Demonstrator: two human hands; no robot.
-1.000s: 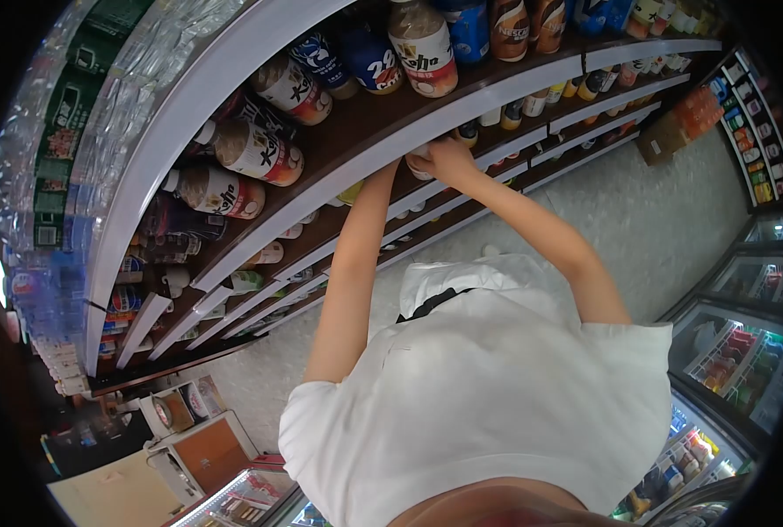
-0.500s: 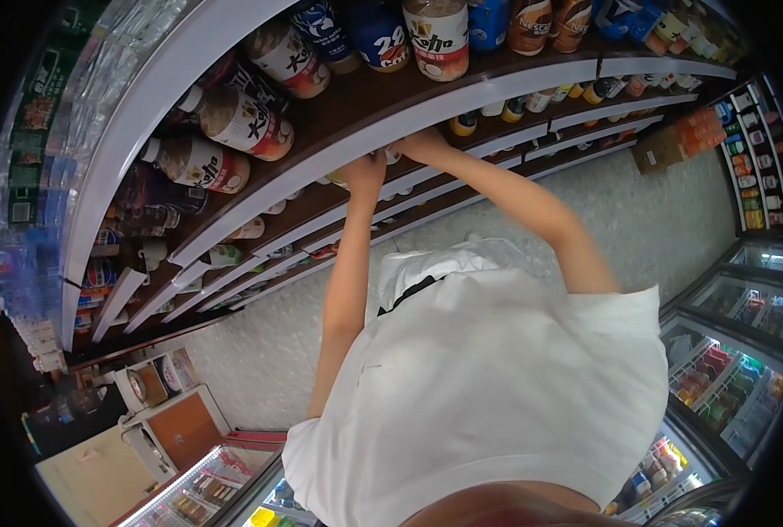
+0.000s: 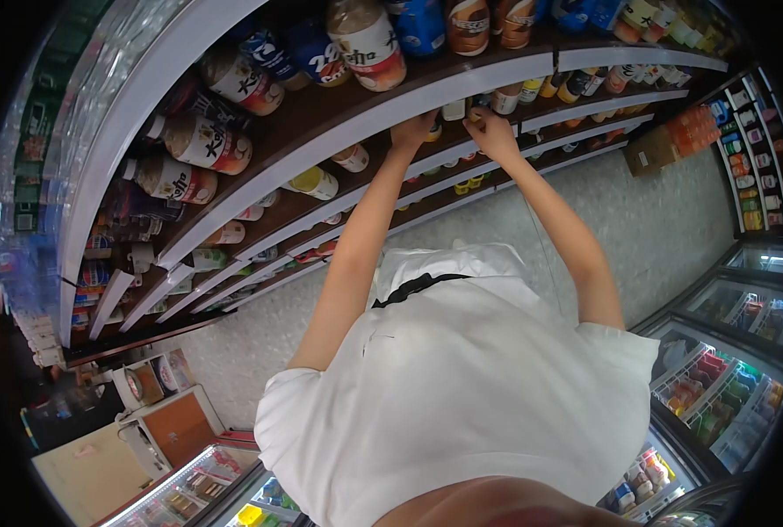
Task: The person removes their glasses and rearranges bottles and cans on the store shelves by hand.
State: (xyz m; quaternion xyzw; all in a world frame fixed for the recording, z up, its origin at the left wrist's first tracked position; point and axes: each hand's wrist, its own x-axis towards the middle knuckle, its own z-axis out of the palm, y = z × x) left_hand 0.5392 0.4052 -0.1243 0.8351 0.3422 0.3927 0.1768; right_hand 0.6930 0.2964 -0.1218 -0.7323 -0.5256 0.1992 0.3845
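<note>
Both my hands reach in at the second shelf, just under the top shelf's white edge. My left hand (image 3: 411,132) is beside a dark bottle with a yellow band (image 3: 433,132); its fingers are largely hidden by the shelf edge. To its right, my right hand (image 3: 490,132) has its fingers bent together near a white-capped bottle (image 3: 454,109); what they hold, if anything, is too small to tell. A yellow-green bottle (image 3: 314,183) and a pale bottle (image 3: 351,158) stand left of my hands. Above is a large white-labelled coffee bottle (image 3: 369,48).
Wrapped water bottles (image 3: 22,263) stand at the far left. Orange cartons (image 3: 694,132) sit on the floor at the aisle's far end. Glass-door coolers (image 3: 716,378) line the right side. A wooden-fronted cabinet (image 3: 179,429) is at the lower left.
Both hands have moved right along the second shelf and are now farther apart. The yellow-green bottle and the pale bottle left of them have come into clear view.
</note>
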